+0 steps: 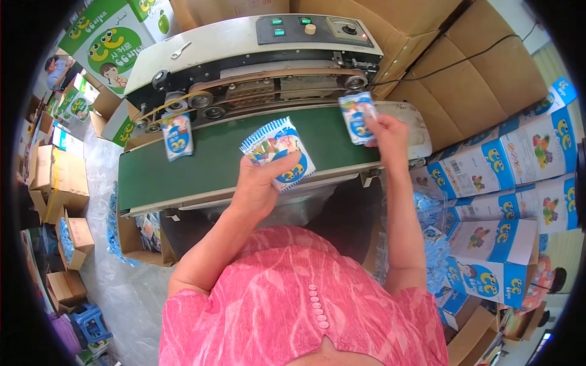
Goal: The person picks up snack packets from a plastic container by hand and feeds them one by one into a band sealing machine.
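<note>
My left hand [256, 183] is closed on a blue-and-white candy packet [278, 152] with a striped edge, held above the green conveyor belt [226, 174]; its thumb lies across the front. Whether more packets are behind it I cannot tell. At the right end of the belt, my right hand [389, 137] pinches the side of another packet [356, 116], whose upper edge is at the band sealer's [244, 52] intake. A third packet [177, 137] hangs from the sealer's bands at the left end, touched by neither hand.
Cardboard [488, 67] stands behind the sealer on the right. Printed blue-and-white cartons [488, 168] are stacked at my right, above a heap of packets [433, 250]. An open box [131, 238] sits under the belt's left end. Another person [58, 73] is far left.
</note>
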The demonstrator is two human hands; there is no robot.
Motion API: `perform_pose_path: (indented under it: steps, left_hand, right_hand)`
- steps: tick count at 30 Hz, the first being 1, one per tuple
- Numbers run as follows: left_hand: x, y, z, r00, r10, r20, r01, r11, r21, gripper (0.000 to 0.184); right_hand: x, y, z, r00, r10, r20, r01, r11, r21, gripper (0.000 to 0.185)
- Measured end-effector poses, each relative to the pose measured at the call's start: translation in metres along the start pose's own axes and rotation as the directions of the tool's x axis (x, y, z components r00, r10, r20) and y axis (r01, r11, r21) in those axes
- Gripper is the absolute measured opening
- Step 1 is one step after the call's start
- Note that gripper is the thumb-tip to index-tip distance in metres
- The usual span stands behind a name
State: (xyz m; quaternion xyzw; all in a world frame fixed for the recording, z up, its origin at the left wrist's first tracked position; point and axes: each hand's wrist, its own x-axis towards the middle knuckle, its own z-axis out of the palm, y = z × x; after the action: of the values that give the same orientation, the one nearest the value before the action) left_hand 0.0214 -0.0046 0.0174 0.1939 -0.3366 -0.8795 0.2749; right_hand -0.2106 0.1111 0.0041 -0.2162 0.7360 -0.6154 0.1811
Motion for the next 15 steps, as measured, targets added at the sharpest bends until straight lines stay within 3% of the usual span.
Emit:
perform_pose_path:
  steps: [6, 14, 15]
  left_hand:
    - [-0.002, -0.005, 0.004, 1.000, -0.027, 0.007, 0.027, 1.000, -0.010, 0.026]
    - [-0.003, -0.003, 0.004, 0.999, -0.040, -0.035, 0.040, 0.999, -0.015, 0.025]
    - [-0.002, -0.003, 0.003, 0.999, -0.036, -0.041, 0.035, 0.999, -0.014, 0.025]
  right_hand:
    - [0.026, 0.015, -0.026, 0.984, -0.032, -0.175, 0.052, 0.993, 0.108, 0.017]
    - [0.030, 0.008, 0.025, 0.999, 0.024, 0.029, -0.025, 0.999, 0.028, 0.017]
    - [0.020, 0.003, 0.026, 0.995, -0.097, 0.027, 0.098, 0.994, -0.050, 0.018]
